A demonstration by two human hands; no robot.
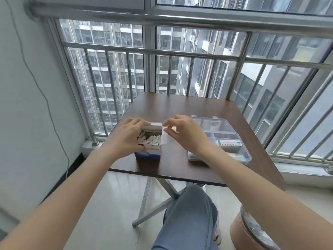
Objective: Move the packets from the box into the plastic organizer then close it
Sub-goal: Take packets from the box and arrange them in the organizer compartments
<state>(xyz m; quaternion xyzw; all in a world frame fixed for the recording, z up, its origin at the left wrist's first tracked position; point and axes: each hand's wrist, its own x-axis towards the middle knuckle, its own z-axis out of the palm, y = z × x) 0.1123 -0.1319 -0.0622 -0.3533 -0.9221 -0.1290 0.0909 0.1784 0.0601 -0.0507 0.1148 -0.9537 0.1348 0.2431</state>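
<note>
The desk (pixel 180 112) is a small dark folding one pushed against a barred window, so everything for the job sits within easy reach of both arms. On its right half lies the organizer (pixel 219 136), a clear plastic case with its lid (pixel 207 123) thrown back flat toward the window. That leaves the compartments facing up and ready to receive. Its nearer compartments already hold a few flat items, one with a green-and-white label (pixel 228 142); the farther ones look bare, though the clear plastic makes that hard to judge.

The box (pixel 148 141), a white-and-blue carton, stands upright near the desk's front edge, left of the organizer and apart from it. Standing it on end keeps the mouth upward so the contents cannot spill.

The left hand (pixel 126 137) wraps the carton's left side, fingers curled over the top rim, bracing it so it will not tip or slide. The right hand (pixel 183 132) pinches the white top flap (pixel 166 138) between thumb and fingertips and holds it bent out to the right, clearing the opening.

The packets (pixel 149 138), small pale sachets, are packed on edge inside the carton; none has been taken out by either hand. The task looks barely begun: opening comes first, lifting next.
</note>
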